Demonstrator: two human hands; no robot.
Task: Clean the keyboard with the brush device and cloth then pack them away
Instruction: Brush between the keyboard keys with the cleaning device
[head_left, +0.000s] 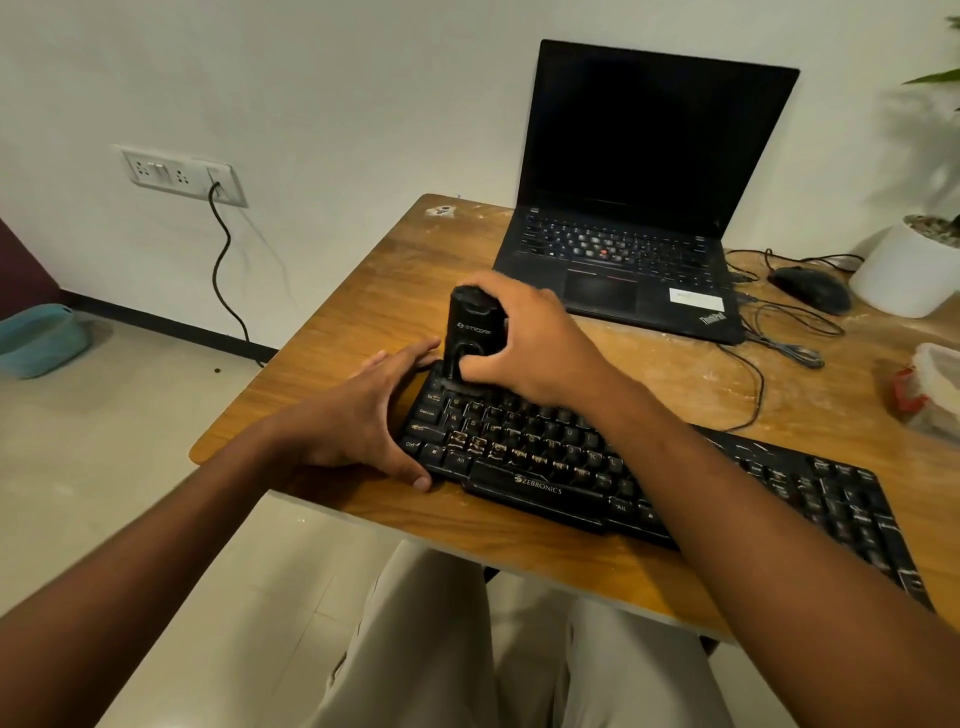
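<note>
On the worn wooden tabletop (649, 384), near its left edge, the right hand (524, 343) clamps the stiff, light-looking black cylindrical brush device (467, 327) mid-body; the left hand (358, 415), fingers spread, steadies the black plastic keyboard (597, 467).

Bare table (363, 291) lies open left of and behind the keyboard (649, 483). At the rear, an open laptop (634, 208) blocks passage. To the right, a mouse (810, 288), loose cables (779, 332), a white pot (904, 270) and a plastic container (935, 389) crowd the surface.

Right forearm (727, 499) hides keyboard (545, 462) middle — plant (935, 78) cut off.
</note>
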